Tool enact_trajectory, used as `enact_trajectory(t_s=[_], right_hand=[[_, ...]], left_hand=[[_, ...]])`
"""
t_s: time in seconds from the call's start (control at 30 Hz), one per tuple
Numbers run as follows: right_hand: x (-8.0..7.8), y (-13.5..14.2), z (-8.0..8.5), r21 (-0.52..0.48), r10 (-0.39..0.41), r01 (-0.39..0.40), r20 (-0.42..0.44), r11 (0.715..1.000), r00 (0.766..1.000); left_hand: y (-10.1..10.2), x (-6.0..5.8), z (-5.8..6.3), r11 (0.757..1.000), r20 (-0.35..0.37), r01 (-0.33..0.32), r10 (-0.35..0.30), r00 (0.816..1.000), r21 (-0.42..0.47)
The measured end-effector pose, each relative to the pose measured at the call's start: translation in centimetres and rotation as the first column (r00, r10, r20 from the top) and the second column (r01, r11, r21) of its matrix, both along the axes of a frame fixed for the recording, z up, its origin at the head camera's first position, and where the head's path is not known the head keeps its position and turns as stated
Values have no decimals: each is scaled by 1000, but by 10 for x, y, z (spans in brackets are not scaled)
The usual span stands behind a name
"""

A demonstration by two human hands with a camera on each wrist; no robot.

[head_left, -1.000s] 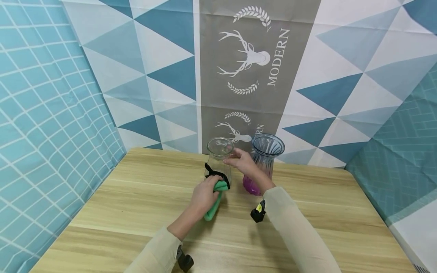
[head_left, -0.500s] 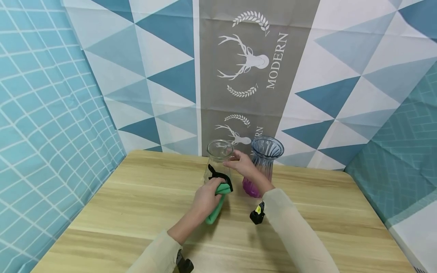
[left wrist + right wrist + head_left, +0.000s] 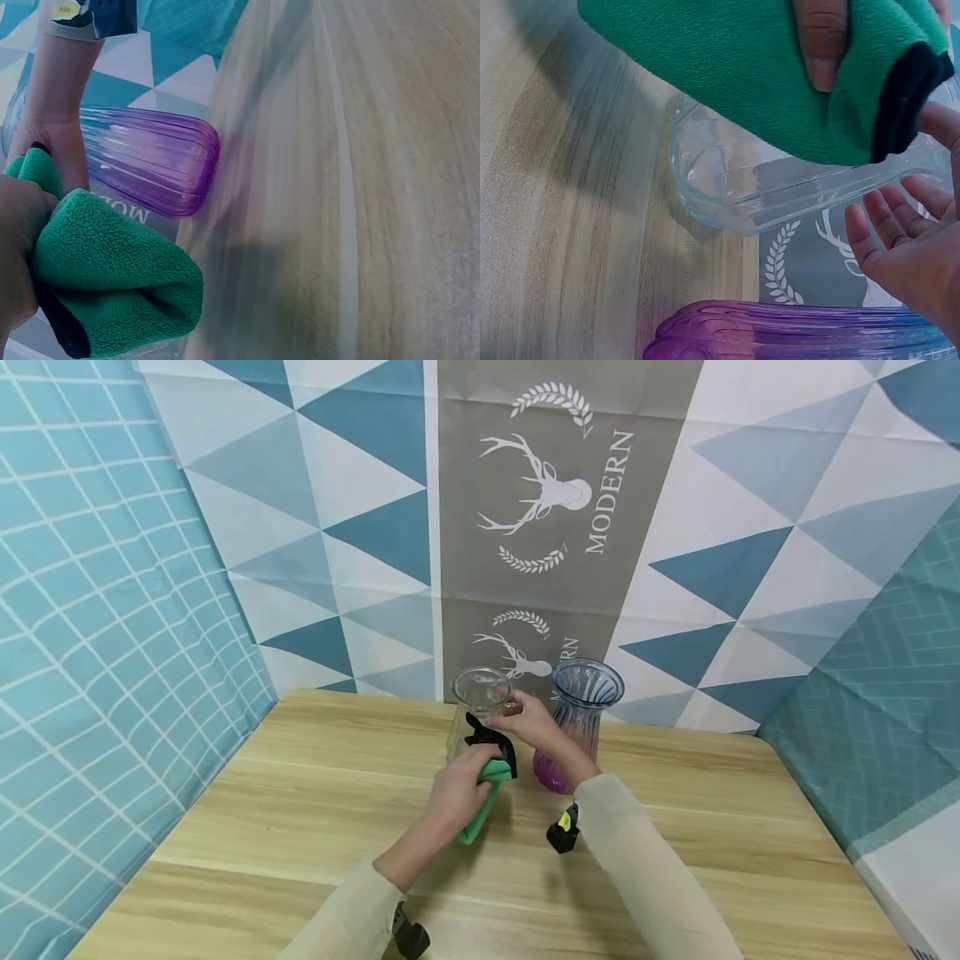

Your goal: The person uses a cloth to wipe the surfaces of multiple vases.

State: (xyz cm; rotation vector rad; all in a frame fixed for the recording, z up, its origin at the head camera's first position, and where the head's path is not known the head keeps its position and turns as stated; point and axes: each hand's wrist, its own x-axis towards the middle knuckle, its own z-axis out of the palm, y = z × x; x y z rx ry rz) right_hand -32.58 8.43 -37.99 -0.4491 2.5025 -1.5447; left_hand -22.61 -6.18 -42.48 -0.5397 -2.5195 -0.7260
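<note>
Left hand [image 3: 459, 787] — gripping black-edged green plush cloth [image 3: 116, 270] at flared clear glass vase [image 3: 709, 169]; right hand [image 3: 536, 724] — holding vase's neck; ribbed blue-purple glass vase [image 3: 154, 161] alongside.

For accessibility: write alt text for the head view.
A person's left hand holds a folded green cloth with black edging in front of a clear glass vase; the right hand is just below its rim. Beside it, a ribbed glass vase, blue above and purple below, stands on a pale wooden table before a blue, white and grey patterned backdrop.

Downward head view, close wrist views, common cloth [image 3: 116, 274]
</note>
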Motion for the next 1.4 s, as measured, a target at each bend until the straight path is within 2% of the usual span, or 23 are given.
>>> enact_trajectory(t_s=[0.17, 0.3, 0.47, 0.87, 1.0, 1.23, 1.4], right_hand=[[0, -1, 0, 8, -5, 5, -2, 1000, 1000], [1, -2, 1, 7, -6, 6, -5, 1000, 1000], [2, -1, 1, 4, -5, 5, -9, 1000, 1000], [2, -1, 0, -22, -5, 5, -5, 1000, 1000], [2, -1, 0, -8, -13, 13, -3, 1000, 1000], [2, -1, 0, -5, -7, 7, -12, 1000, 1000], [2, 0, 0, -22, 21, -21, 1, 1000, 1000]], left_hand=[[-2, 0, -4, 1000, 19, -11, 11, 1000, 11], [-3, 0, -5, 1000, 67, -12, 11, 998, 14], [-3, -1, -8, 1000, 134, -16, 15, 991, 3], [-2, -1, -8, 1000, 214, -4, 10, 977, -25], [-1, 0, -4, 999, 186, -18, 24, 982, -31], [2, 4, 7, 1000, 50, -18, 19, 999, -17], [3, 4, 8, 999, 30, -32, 33, 999, -30]])
